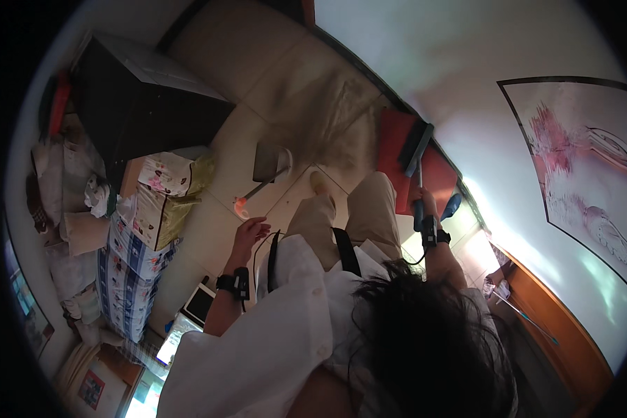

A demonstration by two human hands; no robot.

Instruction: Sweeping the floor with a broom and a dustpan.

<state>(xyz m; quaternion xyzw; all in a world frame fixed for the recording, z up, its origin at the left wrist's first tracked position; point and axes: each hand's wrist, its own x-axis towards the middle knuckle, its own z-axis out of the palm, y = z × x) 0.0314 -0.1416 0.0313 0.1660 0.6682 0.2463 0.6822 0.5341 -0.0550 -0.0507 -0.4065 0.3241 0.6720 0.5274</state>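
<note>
My right hand is closed around the handle of a broom, whose dark flat head lies against a red mat beside the wall. My left hand holds nothing; its fingers are loosely extended. Just beyond it is the orange end of a long handle belonging to a dustpan, which rests on the tiled floor. A small gap shows between that handle end and my fingers. Each wrist wears a black strapped device.
To the left stand a dark cabinet and a bed with patterned bedding. The white wall with a large picture runs along the right. A blue slipper lies near the mat. An orange wooden piece of furniture is at lower right.
</note>
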